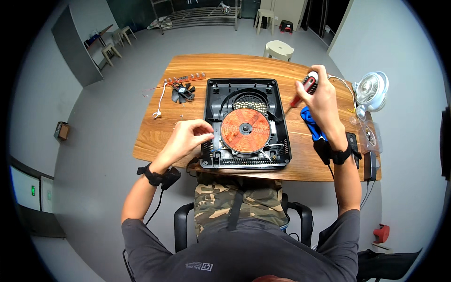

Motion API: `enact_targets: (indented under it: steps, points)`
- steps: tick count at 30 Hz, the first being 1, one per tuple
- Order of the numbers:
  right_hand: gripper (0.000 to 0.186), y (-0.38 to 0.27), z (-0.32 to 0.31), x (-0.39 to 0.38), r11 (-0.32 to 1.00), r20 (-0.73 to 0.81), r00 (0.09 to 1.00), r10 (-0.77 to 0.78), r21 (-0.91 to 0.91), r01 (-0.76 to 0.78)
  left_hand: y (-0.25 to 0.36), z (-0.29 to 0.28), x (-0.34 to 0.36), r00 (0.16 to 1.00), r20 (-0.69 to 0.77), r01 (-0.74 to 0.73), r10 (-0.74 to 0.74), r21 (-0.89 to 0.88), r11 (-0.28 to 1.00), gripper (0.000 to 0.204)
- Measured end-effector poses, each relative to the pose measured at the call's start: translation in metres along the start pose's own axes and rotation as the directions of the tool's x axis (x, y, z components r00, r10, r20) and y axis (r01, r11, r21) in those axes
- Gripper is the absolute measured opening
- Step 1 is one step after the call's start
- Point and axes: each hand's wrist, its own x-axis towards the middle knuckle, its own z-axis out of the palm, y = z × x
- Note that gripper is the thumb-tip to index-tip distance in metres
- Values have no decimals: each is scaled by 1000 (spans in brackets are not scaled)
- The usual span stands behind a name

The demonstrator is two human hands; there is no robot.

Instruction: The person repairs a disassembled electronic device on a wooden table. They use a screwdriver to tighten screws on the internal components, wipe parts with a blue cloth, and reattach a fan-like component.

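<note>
Your opened induction cooker base [217,100] lies at the middle of the frame on the wooden table [149,137], its round copper coil [235,131] facing up. It sits between your hands: your left hand [191,134] is at its left edge, just beside the coil, thumb and fingertips drawn close; you cannot tell here whether they pinch anything. Your right hand [324,101], well apart from the left, is at the upper right of the base, clamped around the red screwdriver [310,83], whose shaft slants down-left toward the base's right edge. The black fan [181,92] lies at upper left.
</note>
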Motion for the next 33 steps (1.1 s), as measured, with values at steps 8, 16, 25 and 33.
enact_targets:
  steps: [8,16,25,33]
  points:
    - [48,-70,36,-16,925,30,981,-190,341,168,10,43,14,989,-16,-145,144,-10,989,18]
    - [47,-81,52,-22,895,84,972,-220,414,167,14,40,11,976,45,-215,215,-9,977,21]
    - [47,-78,54,-24,900,84,977,-196,410,145,5,43,12,955,33,-295,294,14,955,21]
    - [48,-73,56,-25,898,51,978,-202,408,164,8,43,11,954,29,-300,300,26,953,20]
